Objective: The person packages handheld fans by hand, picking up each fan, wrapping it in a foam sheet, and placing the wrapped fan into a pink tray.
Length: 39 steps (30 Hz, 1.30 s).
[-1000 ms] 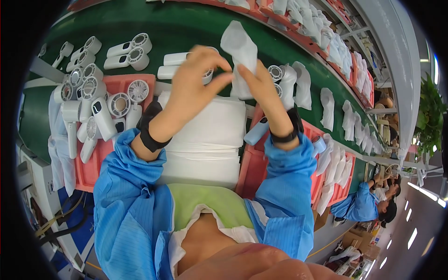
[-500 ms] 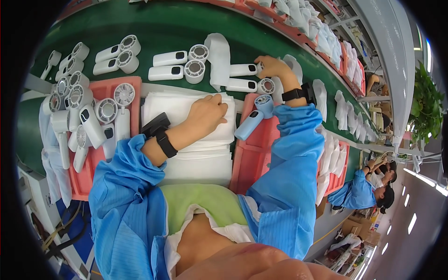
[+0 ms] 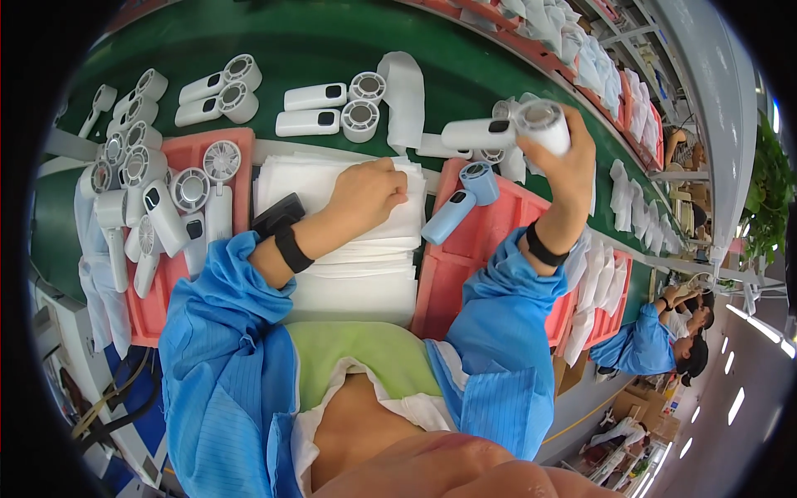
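Observation:
Raised at the right, my right hand [image 3: 574, 162] grips a white handheld fan [image 3: 478, 134] by its round head, with the handle pointing left. My left hand [image 3: 367, 197] rests on a stack of white pouches [image 3: 332, 286] in front of me, its fingers curled together. What the left fingers pinch, if anything, is hidden. A light blue handheld fan [image 3: 451, 214] lies on the red tray [image 3: 452, 286] right of the stack. Another white fan [image 3: 440, 147] is partly covered behind the held one.
Several white fans [image 3: 311, 123] lie in pairs on the green conveyor belt [image 3: 315, 33]. A red tray [image 3: 154, 319] at left bears a pile of fans. One white pouch [image 3: 404, 100] lies across the belt. Bagged items [image 3: 594, 286] lie at right, near a seated person [image 3: 639, 340].
My right hand has lifted a white fan off the belt and brought it right and nearer to me. My left hand stays on the stack, its fingers curled.

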Motion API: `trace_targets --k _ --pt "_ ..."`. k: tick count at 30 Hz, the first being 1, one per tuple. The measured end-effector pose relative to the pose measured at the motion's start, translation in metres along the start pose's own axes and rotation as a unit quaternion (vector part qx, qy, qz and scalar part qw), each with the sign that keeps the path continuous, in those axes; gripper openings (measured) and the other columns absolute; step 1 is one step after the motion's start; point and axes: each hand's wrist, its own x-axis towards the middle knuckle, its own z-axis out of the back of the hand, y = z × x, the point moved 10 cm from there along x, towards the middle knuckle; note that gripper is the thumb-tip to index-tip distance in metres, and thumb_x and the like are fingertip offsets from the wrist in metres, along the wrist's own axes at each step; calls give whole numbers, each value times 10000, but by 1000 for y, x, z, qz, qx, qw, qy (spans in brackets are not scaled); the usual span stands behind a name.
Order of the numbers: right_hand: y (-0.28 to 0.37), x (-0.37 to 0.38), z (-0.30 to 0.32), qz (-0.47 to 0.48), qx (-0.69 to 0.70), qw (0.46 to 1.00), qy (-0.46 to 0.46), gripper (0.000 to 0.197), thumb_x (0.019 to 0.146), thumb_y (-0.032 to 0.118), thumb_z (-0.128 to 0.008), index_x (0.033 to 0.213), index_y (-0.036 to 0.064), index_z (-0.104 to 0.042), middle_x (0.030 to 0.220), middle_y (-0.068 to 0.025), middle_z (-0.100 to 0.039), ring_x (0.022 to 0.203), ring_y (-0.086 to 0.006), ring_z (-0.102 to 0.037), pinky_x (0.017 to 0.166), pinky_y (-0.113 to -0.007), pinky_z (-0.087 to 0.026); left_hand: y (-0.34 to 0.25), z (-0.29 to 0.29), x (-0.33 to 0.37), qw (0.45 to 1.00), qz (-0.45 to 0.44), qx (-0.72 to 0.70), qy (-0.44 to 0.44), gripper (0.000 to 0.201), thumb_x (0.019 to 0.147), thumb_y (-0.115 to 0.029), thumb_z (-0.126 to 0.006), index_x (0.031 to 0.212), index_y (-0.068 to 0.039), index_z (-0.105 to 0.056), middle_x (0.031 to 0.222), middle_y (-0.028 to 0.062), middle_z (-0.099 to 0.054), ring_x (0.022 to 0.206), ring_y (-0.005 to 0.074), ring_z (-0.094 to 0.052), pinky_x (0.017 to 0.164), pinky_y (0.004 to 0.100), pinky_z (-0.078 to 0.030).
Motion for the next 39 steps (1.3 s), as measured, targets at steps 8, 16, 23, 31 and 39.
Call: trace_targets --k 8,16,23,31,39 --pt "23 -41 14 81 173 981 22 555 564 226 -775 1016 -11 -558 993 -80 -555 871 -141 -534 793 -248 -416 -4 53 15 976 74 -202 36 73 761 -151 -716 801 -91 -702 784 66 -630 670 251 -600 594 361 -444" --pt "35 -42 0 123 146 980 56 591 536 218 -779 1024 -15 -542 980 -78 -536 858 -153 -528 776 -259 -414 -19 54 10 996 1 -95 -3 63 751 -132 -719 803 -101 -738 743 46 -616 592 208 -546 553 316 -418" --pt "38 -41 0 135 156 978 37 576 477 147 -791 994 18 -573 934 -58 -558 823 -166 -558 754 -272 -451 -16 66 12 982 37 -186 -4 71 781 -104 -681 817 -83 -739 734 21 -622 610 140 -568 553 281 -424" --pt "82 -47 -71 223 185 949 123 575 507 94 -777 1032 11 -557 1015 -103 -552 877 -186 -551 795 -286 -439 -15 85 1 871 113 -475 -58 158 898 -136 -618 963 -2 -670 843 8 -656 691 75 -559 639 246 -453" --pt "110 -61 -106 223 77 969 76 671 518 28 -768 1157 22 -564 1087 -148 -541 972 -301 -543 798 -354 -477 -10 101 0 792 67 -590 -143 126 924 -93 -584 992 6 -622 899 29 -645 782 83 -557 699 251 -462"
